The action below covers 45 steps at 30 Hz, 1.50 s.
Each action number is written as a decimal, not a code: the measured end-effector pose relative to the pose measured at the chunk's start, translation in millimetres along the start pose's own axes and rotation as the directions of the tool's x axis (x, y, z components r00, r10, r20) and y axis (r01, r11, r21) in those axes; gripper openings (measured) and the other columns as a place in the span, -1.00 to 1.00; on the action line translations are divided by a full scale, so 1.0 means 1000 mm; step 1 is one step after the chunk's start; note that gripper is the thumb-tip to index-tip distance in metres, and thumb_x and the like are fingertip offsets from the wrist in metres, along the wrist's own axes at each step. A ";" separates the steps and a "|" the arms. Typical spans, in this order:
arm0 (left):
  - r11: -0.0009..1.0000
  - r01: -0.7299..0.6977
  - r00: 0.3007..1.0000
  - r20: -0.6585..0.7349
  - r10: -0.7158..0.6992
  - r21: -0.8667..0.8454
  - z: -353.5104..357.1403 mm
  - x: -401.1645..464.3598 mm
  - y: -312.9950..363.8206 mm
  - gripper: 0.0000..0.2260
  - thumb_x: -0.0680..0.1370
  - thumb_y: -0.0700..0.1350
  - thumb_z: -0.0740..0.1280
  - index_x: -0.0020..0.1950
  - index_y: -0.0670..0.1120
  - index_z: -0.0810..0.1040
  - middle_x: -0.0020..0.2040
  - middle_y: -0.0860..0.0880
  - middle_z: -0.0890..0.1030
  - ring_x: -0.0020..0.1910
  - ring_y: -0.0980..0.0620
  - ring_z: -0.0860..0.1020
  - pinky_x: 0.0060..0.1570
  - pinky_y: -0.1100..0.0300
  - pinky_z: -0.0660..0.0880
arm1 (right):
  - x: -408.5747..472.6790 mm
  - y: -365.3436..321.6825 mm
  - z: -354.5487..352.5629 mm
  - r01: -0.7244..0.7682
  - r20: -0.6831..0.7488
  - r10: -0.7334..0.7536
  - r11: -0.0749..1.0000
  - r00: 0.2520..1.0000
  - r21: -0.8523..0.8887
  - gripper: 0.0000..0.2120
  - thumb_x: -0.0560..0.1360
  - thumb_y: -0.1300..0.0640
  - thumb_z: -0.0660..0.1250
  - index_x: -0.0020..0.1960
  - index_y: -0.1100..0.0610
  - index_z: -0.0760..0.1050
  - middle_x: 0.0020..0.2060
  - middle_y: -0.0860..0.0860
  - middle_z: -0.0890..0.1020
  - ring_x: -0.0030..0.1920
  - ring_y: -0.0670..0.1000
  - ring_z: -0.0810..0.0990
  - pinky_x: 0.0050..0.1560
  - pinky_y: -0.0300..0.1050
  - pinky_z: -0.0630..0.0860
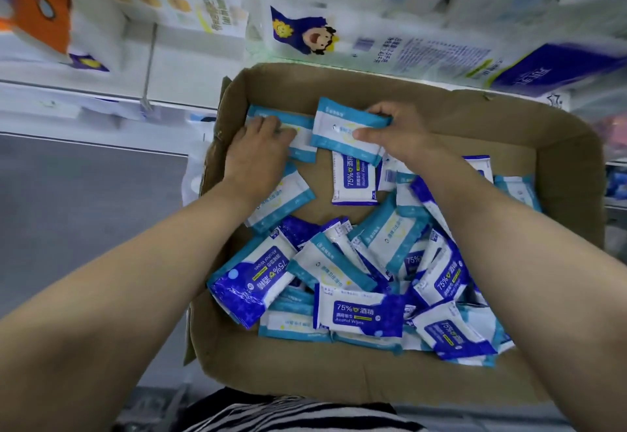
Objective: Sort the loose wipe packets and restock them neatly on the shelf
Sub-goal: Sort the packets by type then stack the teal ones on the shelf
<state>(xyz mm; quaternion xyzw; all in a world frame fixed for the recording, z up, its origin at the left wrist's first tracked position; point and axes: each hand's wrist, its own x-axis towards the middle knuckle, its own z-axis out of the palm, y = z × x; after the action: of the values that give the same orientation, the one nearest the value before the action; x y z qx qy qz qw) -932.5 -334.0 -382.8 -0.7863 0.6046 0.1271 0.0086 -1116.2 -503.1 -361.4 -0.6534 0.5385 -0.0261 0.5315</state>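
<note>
A brown cardboard box point(563, 146) holds several loose wipe packets. Light-blue-and-white packets and dark-blue "75% Alcohol Wipes" packets lie jumbled in a pile point(356, 282) at the near half. My right hand point(397, 132) grips a light-blue packet point(342, 129) by its right end, lifted over the far part of the box. My left hand point(258, 149) lies flat on another light-blue packet point(300, 136) at the far left corner, fingers spread on it. A dark-blue packet point(354, 180) lies alone just below the held one.
Shelves behind the box carry large tissue and paper packs point(339, 34), one with a cartoon child. An orange pack point(37, 7) sits at top left. A grey floor point(84, 200) lies left of the box. A striped shirt point(288, 414) shows at the bottom edge.
</note>
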 end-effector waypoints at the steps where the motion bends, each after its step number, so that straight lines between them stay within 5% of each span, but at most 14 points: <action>1: 0.998 0.018 1.000 0.026 -0.016 -0.065 0.005 -0.005 0.001 -0.62 0.58 -0.01 0.28 0.39 -0.04 0.42 0.36 -0.16 0.39 0.35 -0.20 0.30 0.21 -0.12 0.41 | 0.003 0.001 0.004 0.004 -0.018 -0.005 1.000 1.000 -0.015 -0.58 0.35 0.26 0.57 0.16 0.15 0.55 0.03 0.04 0.60 -0.02 -0.04 0.59 0.04 -0.17 0.58; 3: 0.989 0.060 0.995 0.085 -0.049 -0.134 0.012 -0.011 0.002 -0.58 0.61 0.05 0.21 0.46 -0.02 0.34 0.46 -0.14 0.29 0.44 -0.17 0.21 0.27 -0.16 0.38 | 0.008 0.006 0.011 -0.004 -0.117 0.005 1.000 0.993 0.004 -0.48 0.34 0.27 0.58 0.24 0.20 0.47 0.05 0.04 0.54 0.04 -0.01 0.56 0.16 -0.09 0.55; 8: 0.974 0.130 0.984 0.143 -0.104 -0.184 0.009 -0.009 0.007 -0.52 0.62 0.13 0.15 0.50 0.01 0.25 0.53 -0.11 0.16 0.50 -0.15 0.08 0.37 -0.17 0.29 | 0.009 0.025 0.023 -0.002 -0.263 -0.020 0.997 0.965 -0.081 -0.48 0.29 0.08 0.61 0.12 0.09 0.42 0.07 0.08 0.58 0.06 0.08 0.59 0.10 0.09 0.57; 13: 0.970 0.136 0.983 0.152 -0.106 -0.201 0.006 -0.013 0.006 -0.50 0.61 0.15 0.17 0.51 0.01 0.26 0.54 -0.11 0.14 0.50 -0.15 0.08 0.39 -0.15 0.26 | -0.005 0.032 0.027 -0.008 -0.062 -0.007 0.972 0.998 -0.234 -0.24 0.26 0.06 0.64 0.33 0.15 0.35 0.17 0.08 0.58 0.13 0.06 0.56 0.11 0.02 0.54; 19: 0.965 0.138 0.990 0.051 -0.130 -0.222 0.009 -0.031 0.010 -0.48 0.56 0.15 0.29 0.45 -0.03 0.36 0.38 -0.15 0.36 0.35 -0.17 0.30 0.30 -0.09 0.36 | -0.014 0.037 0.034 -0.027 -0.064 0.000 0.910 0.998 -0.414 -0.21 0.21 0.15 0.66 0.32 0.18 0.33 0.20 0.16 0.54 0.19 0.14 0.54 0.07 -0.09 0.49; 25: 0.977 -0.129 0.972 0.172 0.158 -0.171 0.009 -0.020 0.024 -0.54 0.64 0.09 0.12 0.55 0.14 0.16 0.59 -0.01 0.07 0.56 -0.08 0.00 0.46 -0.09 0.07 | -0.040 0.032 0.037 -0.159 -0.136 0.108 0.878 0.985 -0.451 -0.24 0.27 -0.08 0.62 0.24 0.23 0.30 0.07 0.08 0.56 0.08 0.08 0.58 -0.11 -0.11 0.40; 28: 0.985 -0.120 0.936 0.316 0.154 -0.125 0.007 -0.006 0.032 -0.53 0.67 0.11 0.04 0.57 0.16 0.04 0.60 0.03 -0.04 0.57 -0.02 -0.10 0.52 -0.07 -0.08 | -0.053 0.032 0.044 -0.145 -0.087 0.118 0.882 0.989 -0.449 -0.24 0.27 -0.05 0.63 0.23 0.21 0.26 0.14 0.12 0.60 0.15 0.14 0.59 -0.11 -0.13 0.38; 34: 0.990 -0.080 0.928 0.353 0.117 -0.118 0.005 0.000 0.035 -0.53 0.67 0.13 0.02 0.57 0.16 0.02 0.60 0.03 -0.08 0.57 0.01 -0.13 0.51 -0.15 -0.08 | -0.050 0.041 0.048 -0.216 -0.094 0.200 0.953 0.975 -0.214 -0.32 0.23 0.02 0.65 0.21 0.17 0.41 0.10 0.05 0.64 0.09 0.06 0.62 0.03 -0.07 0.56; 38: 0.993 -0.055 0.922 0.376 0.092 -0.107 0.002 0.004 0.039 -0.53 0.65 0.18 0.00 0.57 0.17 0.07 0.60 0.02 -0.03 0.57 -0.01 -0.10 0.50 -0.17 -0.11 | -0.060 0.040 0.028 -0.294 0.006 0.294 0.956 0.956 -0.021 -0.75 0.36 0.11 0.58 -0.07 0.12 0.56 -0.12 0.05 0.68 -0.22 -0.03 0.62 -0.14 -0.10 0.61; 41: 0.977 0.029 0.975 0.223 0.020 -0.214 -0.004 0.008 0.056 -0.54 0.62 0.20 0.12 0.47 0.04 0.36 0.51 -0.09 0.29 0.50 -0.13 0.18 0.46 -0.07 0.12 | -0.076 0.033 0.006 -0.254 0.004 0.263 0.925 0.965 0.281 -0.80 0.43 0.26 0.50 0.00 0.14 0.54 -0.25 0.05 0.63 -0.39 -0.08 0.53 -0.40 -0.26 0.50; 45: 0.837 0.079 0.989 0.146 0.002 -0.541 -0.011 0.014 0.088 -0.65 0.57 0.11 0.29 0.20 -0.11 0.54 0.10 -0.11 0.62 0.10 -0.11 0.54 -0.02 0.12 0.40 | -0.088 0.033 -0.016 -0.200 -0.006 0.223 0.887 0.975 0.416 -0.77 0.44 0.22 0.51 0.06 0.15 0.56 -0.24 0.03 0.69 -0.37 -0.07 0.60 -0.34 -0.24 0.54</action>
<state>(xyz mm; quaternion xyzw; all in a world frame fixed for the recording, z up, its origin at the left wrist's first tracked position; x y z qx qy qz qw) -1010.6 -372.8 -363.1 -0.7572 0.5254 0.3488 -0.1702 -1185.5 -445.0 -331.3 -0.4628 0.6028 -0.0987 0.6424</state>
